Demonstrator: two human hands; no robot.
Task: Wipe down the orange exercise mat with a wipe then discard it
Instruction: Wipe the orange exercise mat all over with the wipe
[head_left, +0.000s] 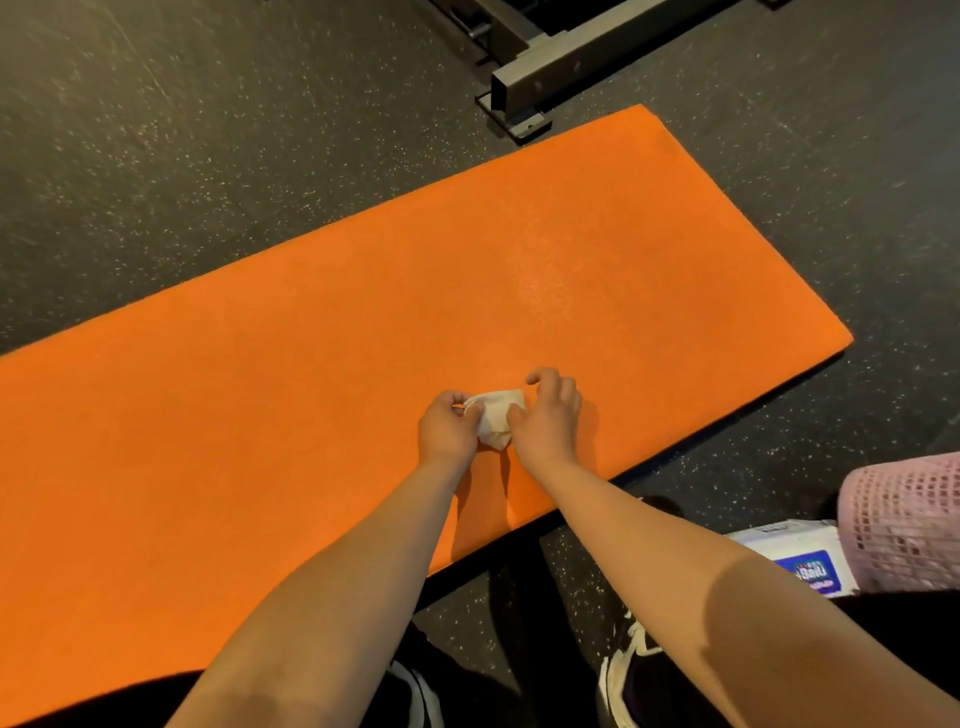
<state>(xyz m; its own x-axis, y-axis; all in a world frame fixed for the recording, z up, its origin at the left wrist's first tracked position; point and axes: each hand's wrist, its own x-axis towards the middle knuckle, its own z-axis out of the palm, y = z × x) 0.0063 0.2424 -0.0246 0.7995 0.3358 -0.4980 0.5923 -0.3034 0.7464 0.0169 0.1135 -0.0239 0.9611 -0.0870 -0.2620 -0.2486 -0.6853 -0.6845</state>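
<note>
Centrally, over the near edge of the flat orange foam exercise mat (363, 322), the left hand (448, 431) and right hand (548, 421) both pinch a crumpled white wipe (496, 415); a pink mesh basket (906, 525) stands near right.

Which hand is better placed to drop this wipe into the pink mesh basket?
Right, probably. The left hand and right hand both hold the wipe over the orange mat, but the pink basket stands beside the mat on the right side.

Both hands (498, 423) on a crumpled wipe (496, 415) (orange mat (311, 389) beneath)
</note>
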